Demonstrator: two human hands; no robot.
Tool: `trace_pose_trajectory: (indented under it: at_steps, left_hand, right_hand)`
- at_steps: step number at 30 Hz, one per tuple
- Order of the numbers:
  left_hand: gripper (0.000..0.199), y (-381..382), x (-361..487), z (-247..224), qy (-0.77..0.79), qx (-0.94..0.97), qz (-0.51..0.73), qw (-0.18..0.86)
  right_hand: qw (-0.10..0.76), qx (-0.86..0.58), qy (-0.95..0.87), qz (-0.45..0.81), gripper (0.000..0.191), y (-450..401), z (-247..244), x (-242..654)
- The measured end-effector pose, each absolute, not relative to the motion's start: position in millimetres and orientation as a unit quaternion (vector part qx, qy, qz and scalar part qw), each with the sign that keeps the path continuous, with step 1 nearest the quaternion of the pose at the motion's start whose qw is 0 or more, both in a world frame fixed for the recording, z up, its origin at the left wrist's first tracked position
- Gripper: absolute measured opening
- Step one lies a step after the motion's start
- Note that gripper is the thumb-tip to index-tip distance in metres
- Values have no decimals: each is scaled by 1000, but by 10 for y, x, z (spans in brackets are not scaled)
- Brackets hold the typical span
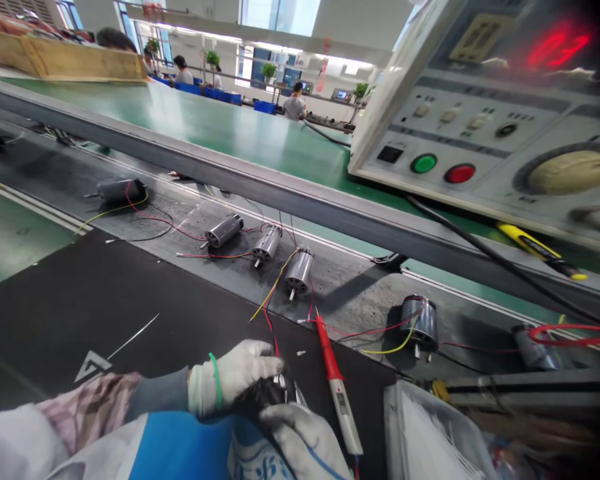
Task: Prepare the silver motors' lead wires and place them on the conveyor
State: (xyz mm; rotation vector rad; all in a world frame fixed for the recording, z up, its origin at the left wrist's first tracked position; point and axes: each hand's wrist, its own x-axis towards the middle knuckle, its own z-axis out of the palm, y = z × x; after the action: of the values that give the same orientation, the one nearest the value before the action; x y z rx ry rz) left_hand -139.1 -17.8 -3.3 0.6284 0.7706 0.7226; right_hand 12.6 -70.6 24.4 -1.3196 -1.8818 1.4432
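My left hand [237, 377], in a white glove with a green band at the wrist, is closed at the mat's near edge. Red and black wires [274, 337] run into its fingertips from the motor side of the bench, with small pale ends showing there. A dark thing [263, 395] sits between my hands, its kind unclear. My right hand [307, 437], also gloved, is closed beside it; a pointed metal tip [300, 397] shows by its fingers, the rest hidden. Nearest beyond them lies a silver motor [299, 273] with yellow and red leads.
A red-and-white pen-like tool [334, 383] lies right of my hands. Several motors [224, 230] line the grey belt [370, 300]. A tester [480, 120] with a red display stands at right, near a yellow-black screwdriver [540, 250]. A clear bin [430, 433] sits front right.
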Motion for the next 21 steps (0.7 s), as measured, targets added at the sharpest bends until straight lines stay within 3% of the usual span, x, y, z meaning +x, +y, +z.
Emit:
trace_pose_trajectory:
  at_steps: [6,11,15,16,19,21]
  left_hand:
    - [28,-265,-1299,-111,266,231,345,870]
    - [24,-292,-1282,-249,267,232,313,881]
    - [27,-260,-1309,-298,293,212,308,880]
    - [27,-249,-1313,-299,290,208,308,882]
    - [26,-215,-1319,-276,281,203,303,888]
    - [27,-198,-1322,-246,286,201,305,886]
  right_hand:
    - [279,-492,-662,492,33,-708,212,143]
    - [207,-499,-658,525,36,-772,147,225]
    - [242,-668,-619,334,73,-831,-217,656]
    - [234,-711,-601,280,75,-817,-342,799]
    - [178,-800,-510,261,66,-704,-665,1151]
    - [206,-796,-471,319,57,-609,-774,1268]
